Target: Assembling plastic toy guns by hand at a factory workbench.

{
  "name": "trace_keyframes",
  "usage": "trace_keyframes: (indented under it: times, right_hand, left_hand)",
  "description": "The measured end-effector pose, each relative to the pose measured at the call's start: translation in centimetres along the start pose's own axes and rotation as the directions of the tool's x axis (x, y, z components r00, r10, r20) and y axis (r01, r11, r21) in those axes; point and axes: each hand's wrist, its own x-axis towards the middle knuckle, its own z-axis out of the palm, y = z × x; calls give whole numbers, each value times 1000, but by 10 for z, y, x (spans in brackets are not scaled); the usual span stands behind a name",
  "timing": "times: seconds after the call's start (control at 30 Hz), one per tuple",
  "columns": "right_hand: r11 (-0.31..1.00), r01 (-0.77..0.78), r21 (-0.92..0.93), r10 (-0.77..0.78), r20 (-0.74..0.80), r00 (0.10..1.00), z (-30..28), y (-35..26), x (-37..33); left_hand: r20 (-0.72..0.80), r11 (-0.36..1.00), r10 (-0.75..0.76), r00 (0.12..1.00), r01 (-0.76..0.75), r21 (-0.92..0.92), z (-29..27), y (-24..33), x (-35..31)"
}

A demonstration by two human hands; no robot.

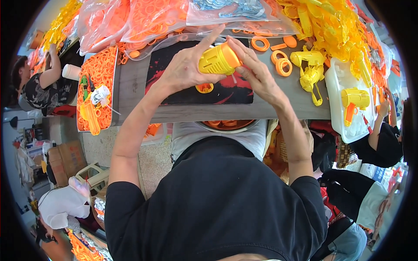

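Above the dark mat, my left hand is closed round a yellow plastic toy gun body, ribbed and barrel-shaped, lying tilted. An orange cap covers its right end. Against that cap, the fingers and thumb of my right hand press from the right side. Part of the body is hidden behind my left fingers. Below it on the mat rests a small yellow and orange piece. Several orange rings lie to the right, beside yellow toy gun shells.
Left stands a tray of orange rings with pliers and a white bottle on top. Bags of orange parts and a yellow heap line the far side. A white bin stands right. Other people sit nearby.
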Motion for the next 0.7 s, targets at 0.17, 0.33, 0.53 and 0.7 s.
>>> trace_keyframes:
  times: [0.17, 0.33, 0.53, 0.7]
  right_hand:
    - [597, -72, 799, 429, -242, 870, 26, -25, 4]
    - [861, -298, 412, 301, 60, 952, 12, -31, 13]
    - [919, -170, 356, 223, -113, 968, 24, -37, 1]
    - [899, -208, 385, 286, -159, 945, 29, -41, 10]
  left_hand:
    - [-20, 960, 279, 960, -278, 31, 8, 1, -16]
    - [103, 911, 358, 928, -371, 182, 22, 18, -21]
    - [166, 867, 431, 887, -458, 194, 22, 19, -23]
    - [137, 888, 406, 903, -426, 174, 16, 20, -23]
